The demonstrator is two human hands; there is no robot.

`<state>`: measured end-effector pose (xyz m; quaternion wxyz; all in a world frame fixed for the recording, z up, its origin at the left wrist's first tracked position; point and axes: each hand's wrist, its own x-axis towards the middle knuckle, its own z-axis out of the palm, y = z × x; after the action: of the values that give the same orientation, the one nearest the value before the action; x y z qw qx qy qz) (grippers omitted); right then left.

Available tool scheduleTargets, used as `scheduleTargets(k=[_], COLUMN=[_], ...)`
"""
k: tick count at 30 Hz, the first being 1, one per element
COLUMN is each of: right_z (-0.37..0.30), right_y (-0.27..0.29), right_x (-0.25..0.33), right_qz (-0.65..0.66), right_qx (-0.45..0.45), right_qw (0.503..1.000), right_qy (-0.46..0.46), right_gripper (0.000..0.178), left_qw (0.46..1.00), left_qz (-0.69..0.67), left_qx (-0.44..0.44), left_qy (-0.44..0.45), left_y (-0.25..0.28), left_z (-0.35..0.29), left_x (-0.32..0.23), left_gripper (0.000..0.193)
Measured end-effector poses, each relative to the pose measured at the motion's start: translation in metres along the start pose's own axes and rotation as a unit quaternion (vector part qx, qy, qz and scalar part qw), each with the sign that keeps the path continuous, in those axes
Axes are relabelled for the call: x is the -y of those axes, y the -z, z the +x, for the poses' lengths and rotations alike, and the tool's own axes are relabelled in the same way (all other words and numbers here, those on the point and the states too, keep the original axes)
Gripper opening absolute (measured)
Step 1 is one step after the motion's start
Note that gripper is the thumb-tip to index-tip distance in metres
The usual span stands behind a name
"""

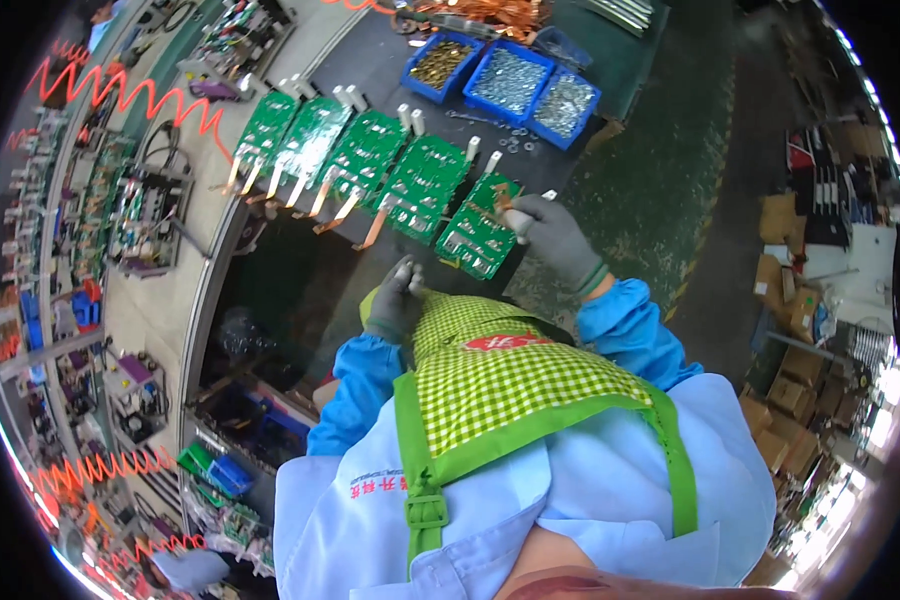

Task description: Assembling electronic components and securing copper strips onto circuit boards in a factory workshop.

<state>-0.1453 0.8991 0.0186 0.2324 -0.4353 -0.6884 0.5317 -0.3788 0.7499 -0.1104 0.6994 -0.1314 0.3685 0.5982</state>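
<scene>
Both of my hands wear grey gloves. My right hand (558, 238) is closed, pinching a small copper strip (503, 200) over the rightmost green circuit board (478, 238). My left hand (395, 298) is beside the apron, just off the table's near edge, its fingers curled together. Whatever it may hold is too small to make out. Left of the rightmost board, several more green circuit boards (425, 182) lie in a slanted row. Copper strips (373, 228) stick out from their near edges, and white connectors (417, 122) stand at their far edges.
Behind the boards sit a blue bin of brass-coloured parts (440, 66) and two blue bins of silvery hardware (508, 82). Loose washers (515, 143) lie by them. A copper heap (500, 12) is farther back. Orange coiled hoses (135, 92) hang left; cardboard boxes (795, 385) stand right.
</scene>
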Motion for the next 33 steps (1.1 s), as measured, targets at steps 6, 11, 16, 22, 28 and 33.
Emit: scheduleTargets(k=[6,11,16,22,28,33], right_z=[-0.016,-0.022,-0.021,-0.016,-0.012,-0.008], right_y=[-0.023,-0.067,-0.089,-0.107,-0.119,-0.13], right_x=[0.002,-0.009,-0.014,-0.01,-0.012,-0.018], right_qz=[0.133,-0.073,-0.165,-0.175,-0.18,-0.208], right_qx=[0.048,-0.012,0.023,0.009,-0.011,-0.018], right_qw=[0.989,0.988,0.977,0.979,0.979,0.973], right_qy=[-0.041,0.138,0.131,0.103,0.091,0.095], right_gripper=[0.016,0.013,0.015,0.016,0.014,0.012], left_qw=[0.994,0.999,0.997,0.987,0.983,0.98], left_qz=[0.05,0.028,0.036,0.133,0.158,0.167], left_qx=[-0.002,0.017,0.072,0.069,0.077,0.088], left_qy=[-0.099,-0.03,0.011,0.054,0.051,0.064], left_y=[-0.006,-0.01,-0.006,-0.002,0.001,-0.002], left_z=[0.043,0.069,0.078,0.079,0.077,0.079], left_x=[0.005,-0.002,-0.014,-0.024,-0.029,-0.033], left_gripper=[0.027,0.023,0.02,0.017,0.016,0.017])
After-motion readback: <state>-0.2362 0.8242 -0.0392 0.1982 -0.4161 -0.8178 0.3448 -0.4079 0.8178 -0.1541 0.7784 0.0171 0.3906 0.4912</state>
